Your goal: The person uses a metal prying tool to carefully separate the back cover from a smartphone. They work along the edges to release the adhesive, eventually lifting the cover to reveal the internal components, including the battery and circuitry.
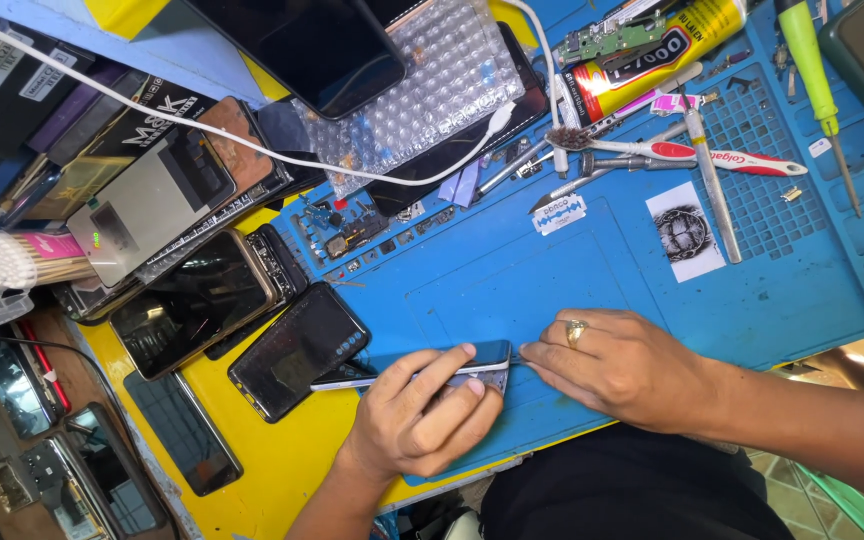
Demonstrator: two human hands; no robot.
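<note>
We see the left hand (pixel 414 420) gripping the phone (pixel 422 362) on edge, steady, while the right hand (pixel 620 368) pinches maybe a thin tool at its end.

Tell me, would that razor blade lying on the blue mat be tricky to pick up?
Probably: the razor blade lies flat on the blue mat, so fingers likely can't get under it. It looks thin, so light, bendy and easily slid.
</note>
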